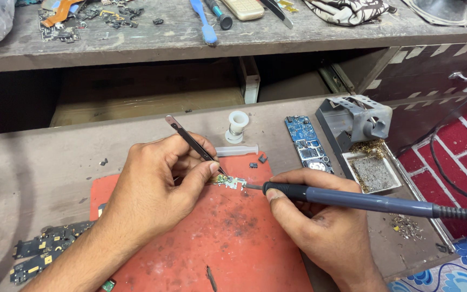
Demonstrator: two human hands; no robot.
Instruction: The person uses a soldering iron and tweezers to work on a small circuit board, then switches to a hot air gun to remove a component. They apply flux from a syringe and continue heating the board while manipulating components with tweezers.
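at the near left edge of the surface point(39, 162), dark boards point(44, 251) with yellow pads are seen lying flat. the left hand point(152, 189) rests on the red mat point(228, 238), its grip closed on tweezers point(193, 143), whose tips are pressed down on the small part point(231, 181) at the far middle of the mat. the part is judged very light, thin, stiff and fragile, apt to skid or flip if nudged; it is best held at its edge by the tweezer tips, not by bare fingers, as heat is likely there. just right of it, the iron point(352, 200) is held like a pen in the right hand point(314, 221), the grip closed round its dark collar, the tip touching the part's right end. the iron's cord runs off to the right. beyond the mat, a white spool point(237, 125), a clear tube point(237, 150) and a blue board point(308, 145) are laid out, and a grey stand point(355, 121) with a tray of brass wool sits at the right. the surface is worn, dusty and strewn with solder crumbs. a shelf point(190, 40) with tools lies far off; red tiled floor point(460, 157) is seen at the right.
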